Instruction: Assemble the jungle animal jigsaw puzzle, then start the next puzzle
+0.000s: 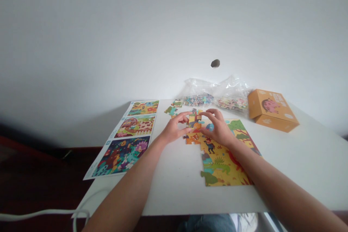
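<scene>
My left hand (175, 127) and my right hand (219, 127) face each other at the far left corner of a partly joined animal jigsaw puzzle (221, 163). Between them are yellow and orange puzzle pieces (195, 119), with the thumb and fingers of each hand curved onto their edges. Just below the hands, a piece with a spotted orange animal (193, 139) lies against the puzzle's left side. My right hand and forearm cover part of the joined picture. Whether the held pieces are fully locked to the rest cannot be made out.
Loose puzzle pieces (172, 110) lie beyond my left hand. Clear plastic bags (231, 94) of pieces rest by the wall, beside an orange box (274, 110). A reference sheet (119, 136) with three pictures lies at the left table edge. A white cable (46, 212) hangs lower left.
</scene>
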Demonstrator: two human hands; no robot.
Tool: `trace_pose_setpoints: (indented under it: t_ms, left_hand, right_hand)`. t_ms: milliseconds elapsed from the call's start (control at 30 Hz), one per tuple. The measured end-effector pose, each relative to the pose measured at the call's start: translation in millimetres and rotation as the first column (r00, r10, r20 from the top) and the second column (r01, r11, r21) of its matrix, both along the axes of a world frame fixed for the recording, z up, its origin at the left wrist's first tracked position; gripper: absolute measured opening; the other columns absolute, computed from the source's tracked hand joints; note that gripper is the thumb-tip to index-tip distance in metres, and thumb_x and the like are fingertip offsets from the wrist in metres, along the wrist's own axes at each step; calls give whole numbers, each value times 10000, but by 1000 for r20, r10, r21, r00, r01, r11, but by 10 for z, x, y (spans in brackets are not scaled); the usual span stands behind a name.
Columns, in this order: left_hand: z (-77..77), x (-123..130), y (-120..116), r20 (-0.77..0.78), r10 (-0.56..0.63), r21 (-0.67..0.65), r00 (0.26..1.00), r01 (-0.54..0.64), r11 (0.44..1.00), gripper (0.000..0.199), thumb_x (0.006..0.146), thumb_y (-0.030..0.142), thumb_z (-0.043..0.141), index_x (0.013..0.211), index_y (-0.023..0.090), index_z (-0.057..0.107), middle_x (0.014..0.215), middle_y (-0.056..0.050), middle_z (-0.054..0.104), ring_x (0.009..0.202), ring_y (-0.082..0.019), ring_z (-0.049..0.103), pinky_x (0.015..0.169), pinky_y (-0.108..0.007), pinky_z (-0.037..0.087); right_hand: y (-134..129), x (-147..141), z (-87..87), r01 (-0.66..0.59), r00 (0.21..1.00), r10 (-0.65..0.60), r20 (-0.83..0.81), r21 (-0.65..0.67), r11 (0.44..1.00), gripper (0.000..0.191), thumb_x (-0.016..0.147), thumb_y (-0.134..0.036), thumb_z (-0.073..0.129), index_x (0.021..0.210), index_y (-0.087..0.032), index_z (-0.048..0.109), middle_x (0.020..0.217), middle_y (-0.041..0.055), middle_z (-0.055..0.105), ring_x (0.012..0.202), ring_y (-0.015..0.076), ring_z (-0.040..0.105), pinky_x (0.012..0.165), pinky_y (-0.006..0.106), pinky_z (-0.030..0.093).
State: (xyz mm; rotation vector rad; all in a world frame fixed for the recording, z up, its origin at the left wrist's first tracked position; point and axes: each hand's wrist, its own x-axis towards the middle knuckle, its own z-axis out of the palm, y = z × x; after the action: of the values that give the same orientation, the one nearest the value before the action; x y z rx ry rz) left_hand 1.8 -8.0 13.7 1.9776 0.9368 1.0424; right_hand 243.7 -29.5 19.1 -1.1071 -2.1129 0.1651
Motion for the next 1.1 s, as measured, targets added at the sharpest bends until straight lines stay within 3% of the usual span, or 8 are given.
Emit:
trace_pose_setpoints:
  t_ms: [633,833,933,1100]
  left_hand:
    - [47,13,-30,-25,12,58,1000,-11,998,565,746,222,740,1275,209,543,900,2,577,900,-160,580,920,-310,440]
    - [68,5,-44,83,-9,-25,996,11,1000,354,817,281,682,1142,171,595,928,-42,657,887,-175,626,856,-305,472]
    - [87,-37,-34,74,-17,-57,997,22,998,403,837,294,658,1215,169,599,989,-66,691,937,-196,649,875,-316,479]
    - [107,-201,40,88,106,-74,991,-99,992,394,802,342,682,1146,152,662,1072,-90,713,946,-220,663,834,-310,486]
  right_hand:
    - [-6,-27,-12,-16,1000,16,-11,3,1000,563,820,-410,719,1332,-285,522,1264,118,466,1184,301,491,1034,484,437]
    - [-34,-33,-1,-78,997,79,8,-34,996,558,816,-407,719,1335,-321,533,1310,111,437,1236,301,461,1047,484,430]
    - [-43,-33,10,-114,992,117,50,-53,992,605,800,-464,725,1355,-320,531,1341,116,422,1267,316,434,1056,501,417]
    - [2,6,-34,-4,999,7,46,-68,998,455,862,-358,619,1306,-271,575,1285,127,473,1217,317,468,1026,526,424]
